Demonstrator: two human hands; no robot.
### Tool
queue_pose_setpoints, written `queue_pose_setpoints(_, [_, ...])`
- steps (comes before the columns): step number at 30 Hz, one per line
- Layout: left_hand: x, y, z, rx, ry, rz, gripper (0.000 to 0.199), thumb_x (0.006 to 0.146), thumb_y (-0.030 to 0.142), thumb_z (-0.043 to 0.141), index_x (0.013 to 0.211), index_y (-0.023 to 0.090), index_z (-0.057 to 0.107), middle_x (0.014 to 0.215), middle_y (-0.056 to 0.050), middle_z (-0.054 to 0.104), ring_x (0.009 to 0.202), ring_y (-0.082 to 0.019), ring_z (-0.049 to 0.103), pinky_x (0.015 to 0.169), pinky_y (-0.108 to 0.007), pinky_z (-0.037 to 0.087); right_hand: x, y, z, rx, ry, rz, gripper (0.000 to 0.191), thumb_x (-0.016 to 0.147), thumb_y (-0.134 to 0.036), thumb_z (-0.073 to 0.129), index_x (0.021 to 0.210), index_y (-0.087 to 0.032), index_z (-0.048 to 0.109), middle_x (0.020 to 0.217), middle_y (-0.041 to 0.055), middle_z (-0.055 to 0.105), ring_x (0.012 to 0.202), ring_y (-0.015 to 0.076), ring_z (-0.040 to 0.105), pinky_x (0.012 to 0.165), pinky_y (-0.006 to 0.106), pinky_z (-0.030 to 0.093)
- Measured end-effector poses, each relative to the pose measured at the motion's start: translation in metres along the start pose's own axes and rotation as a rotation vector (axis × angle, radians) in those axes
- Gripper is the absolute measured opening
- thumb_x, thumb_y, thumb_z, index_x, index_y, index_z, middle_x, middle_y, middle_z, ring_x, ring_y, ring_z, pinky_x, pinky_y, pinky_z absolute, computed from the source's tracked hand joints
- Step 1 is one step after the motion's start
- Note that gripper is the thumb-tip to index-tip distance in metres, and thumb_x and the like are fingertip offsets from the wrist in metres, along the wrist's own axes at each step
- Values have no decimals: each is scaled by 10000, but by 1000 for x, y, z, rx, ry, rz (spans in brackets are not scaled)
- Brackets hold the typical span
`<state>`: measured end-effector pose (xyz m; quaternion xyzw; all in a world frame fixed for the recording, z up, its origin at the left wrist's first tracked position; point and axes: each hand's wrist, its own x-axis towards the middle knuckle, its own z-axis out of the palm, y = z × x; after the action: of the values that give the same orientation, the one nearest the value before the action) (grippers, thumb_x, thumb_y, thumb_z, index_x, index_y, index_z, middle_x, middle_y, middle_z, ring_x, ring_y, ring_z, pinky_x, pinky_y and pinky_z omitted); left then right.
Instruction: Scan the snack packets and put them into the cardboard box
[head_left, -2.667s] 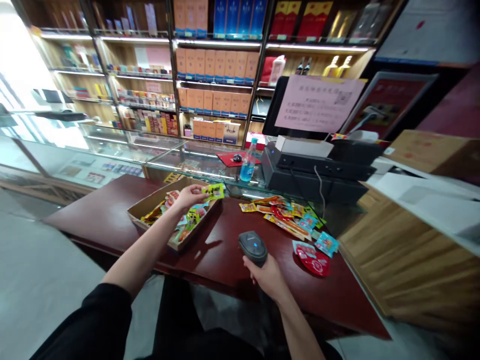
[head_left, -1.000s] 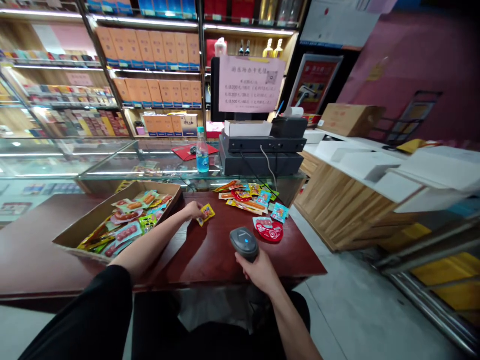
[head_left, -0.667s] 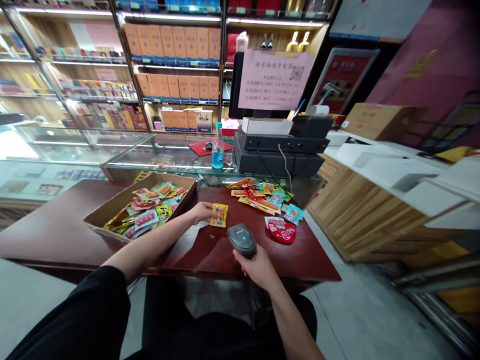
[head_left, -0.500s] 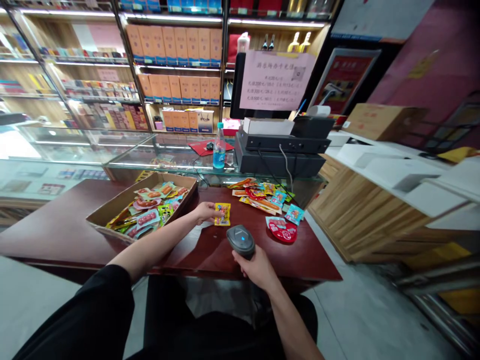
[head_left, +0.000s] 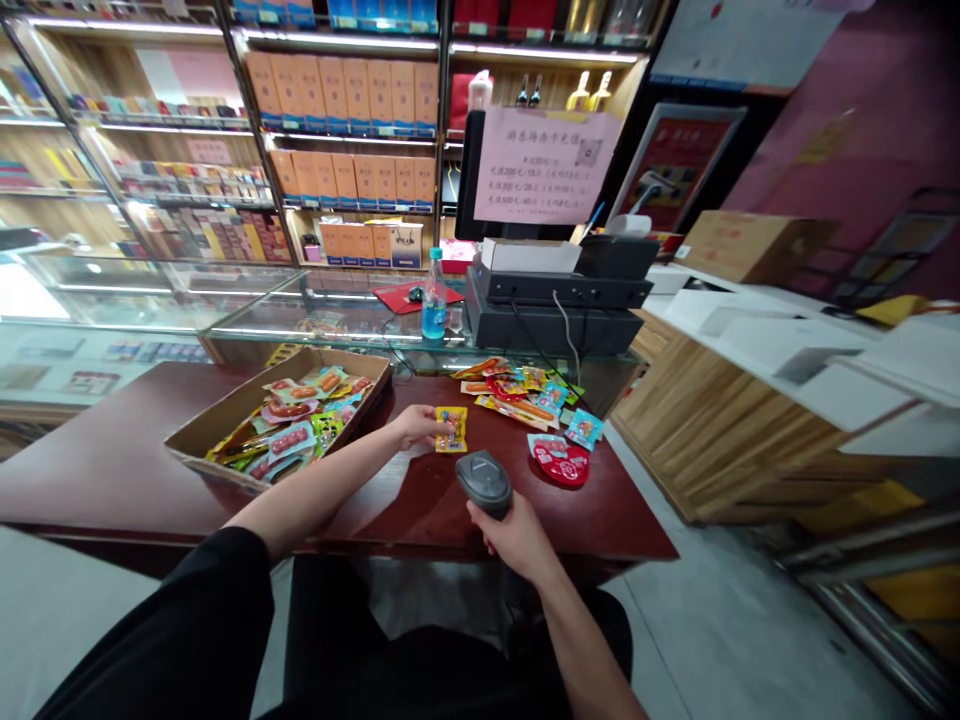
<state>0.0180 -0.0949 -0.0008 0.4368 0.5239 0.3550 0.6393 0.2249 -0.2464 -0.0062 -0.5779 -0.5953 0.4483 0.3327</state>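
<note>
Between the fingers of my left hand (head_left: 417, 428) is a small yellow snack packet (head_left: 451, 430), held over the dark red table (head_left: 420, 500). My right hand (head_left: 517, 530) grips a grey barcode scanner (head_left: 484, 482) by its handle, its head just below and right of the packet. To the left lies a shallow cardboard box (head_left: 187, 440) with several packaged sausages and snacks in it. A pile of snack packets (head_left: 517, 392) is at the table's back right. Nearer me on that side, a blue packet (head_left: 584, 429) lies by a red package (head_left: 564, 466).
A bottle of blue drink (head_left: 434, 298) stands on the glass counter (head_left: 330, 312) behind the table. Beside it are a cash register base (head_left: 551, 318) and a monitor with a pink notice (head_left: 544, 165). Shelves of orange boxes (head_left: 341, 90) line the wall.
My left hand and the yellow packet have shifted slightly right, toward the scanner. A blue light seen on top of the scanner is now off. The camera view has moved a little.
</note>
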Motion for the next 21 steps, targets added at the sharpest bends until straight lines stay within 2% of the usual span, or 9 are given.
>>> queue_pose_setpoints(5, [-10,6,-9,-12,17,-4,567,327,305,985,795,111,730,802,-83,758,685,-186,714,614,-260,563,4,0,2,-8,-11,14,284,787,-433,674,868,-167,618,500,-14,599,392,154,572,382,227,423])
queue_pose_setpoints(8, [-23,16,-28,-9,49,7,590,315,313,985,808,108,734,806,-82,760,692,-177,712,617,-248,559,9,0,5,-1,-20,22,292,785,-437,671,884,-171,605,499,-22,595,393,154,568,382,228,425])
queue_pose_setpoints(10, [-36,28,-51,-19,86,27,586,327,312,985,816,108,734,824,-85,762,723,-185,718,642,-255,568,13,-1,9,-7,-33,13,284,784,-436,670,866,-174,596,495,-23,592,398,152,569,389,228,426])
queue_pose_setpoints(13, [-62,49,-99,-31,187,69,545,367,282,983,816,112,726,816,-78,757,739,-194,724,656,-257,579,19,-5,16,-14,-55,-13,270,780,-433,668,824,-179,587,500,-15,598,407,150,575,408,230,437])
queue_pose_setpoints(17, [-103,73,-167,-27,413,117,481,441,257,970,822,116,713,739,-55,733,641,-151,701,605,-217,567,27,-12,28,-12,-76,-24,274,768,-443,666,797,-182,588,503,-8,599,390,147,558,399,237,430])
queue_pose_setpoints(19, [-123,78,-192,-48,498,137,462,485,274,958,836,107,710,715,-55,720,618,-142,692,604,-221,578,29,-15,33,-16,-94,-42,275,764,-446,667,785,-183,591,494,-9,592,390,148,557,403,239,433])
queue_pose_setpoints(21, [-138,80,-206,-79,524,162,462,516,279,950,864,97,707,740,-75,724,650,-158,707,620,-236,595,31,-17,37,-21,-111,-71,272,763,-443,670,783,-182,596,492,-9,590,395,150,561,411,240,438])
